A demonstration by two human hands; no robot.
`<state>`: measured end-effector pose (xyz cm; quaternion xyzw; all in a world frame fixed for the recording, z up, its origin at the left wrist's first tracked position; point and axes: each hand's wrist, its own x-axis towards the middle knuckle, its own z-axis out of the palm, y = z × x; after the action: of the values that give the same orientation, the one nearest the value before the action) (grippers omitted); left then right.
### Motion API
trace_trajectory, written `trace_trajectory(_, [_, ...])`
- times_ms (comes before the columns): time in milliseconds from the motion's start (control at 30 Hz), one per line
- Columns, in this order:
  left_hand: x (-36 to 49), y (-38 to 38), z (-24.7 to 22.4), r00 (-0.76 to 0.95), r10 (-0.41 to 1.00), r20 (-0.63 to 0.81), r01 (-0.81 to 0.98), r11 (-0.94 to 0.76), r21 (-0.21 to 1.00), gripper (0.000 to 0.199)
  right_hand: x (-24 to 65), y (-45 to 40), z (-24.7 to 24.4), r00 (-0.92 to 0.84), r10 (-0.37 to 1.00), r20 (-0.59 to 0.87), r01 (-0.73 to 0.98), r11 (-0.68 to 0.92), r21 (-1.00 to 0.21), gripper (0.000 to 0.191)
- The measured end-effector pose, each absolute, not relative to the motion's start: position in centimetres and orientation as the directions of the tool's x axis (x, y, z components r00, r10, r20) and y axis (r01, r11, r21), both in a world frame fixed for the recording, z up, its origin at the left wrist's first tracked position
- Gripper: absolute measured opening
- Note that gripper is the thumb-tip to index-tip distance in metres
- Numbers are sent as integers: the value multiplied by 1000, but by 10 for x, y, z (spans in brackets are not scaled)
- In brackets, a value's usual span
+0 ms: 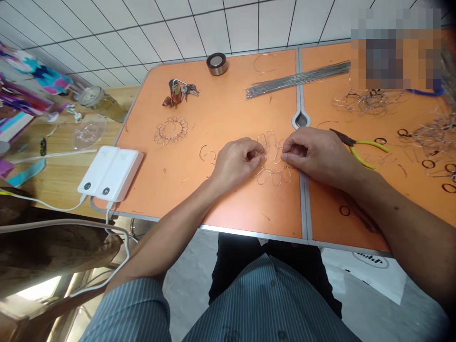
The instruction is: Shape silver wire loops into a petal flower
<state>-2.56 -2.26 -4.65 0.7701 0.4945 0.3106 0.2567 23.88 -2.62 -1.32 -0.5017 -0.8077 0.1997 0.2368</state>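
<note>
A looped wire ring point(273, 171), bent into petal-like loops, lies on the orange table between my hands. My left hand point(238, 159) pinches its left side between thumb and fingertips. At the right side, my right hand point(313, 149) has its thumb and fingers closed on the same wire. The fingers hide parts of the ring. A second looped wire ring point(171, 130) rests on the table to the left. Pliers with yellow handles point(359, 145) lie just beyond my right wrist, and short curved wire bits point(207, 153) are near my left hand.
Straight wires point(295, 80) lie bundled at the back, near a roll of tape point(217, 63) and keys point(181, 91). Tangled wire point(370, 100) and several dark rings point(428, 164) spread at right. White power banks point(109, 173) with cables sit at the left edge. A metal seam point(305, 209) crosses the table.
</note>
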Motion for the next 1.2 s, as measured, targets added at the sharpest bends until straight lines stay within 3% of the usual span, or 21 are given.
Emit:
trace_trajectory(600, [-34,-17,-42,322,924,209,535,-359,765,10,237,-27,-10,-391,909,148,748,407,-524,6])
trace_trajectory(867, [-39,-10,-37,169,964,204,510,-262,819,30,238,-26,-12,-436,883,173,730,459,-507,7])
trace_trajectory(1200, [-30,-10,-49,282,949,141,543,-279,792,21,236,-27,-13,-433,884,174,740,460,-491,9])
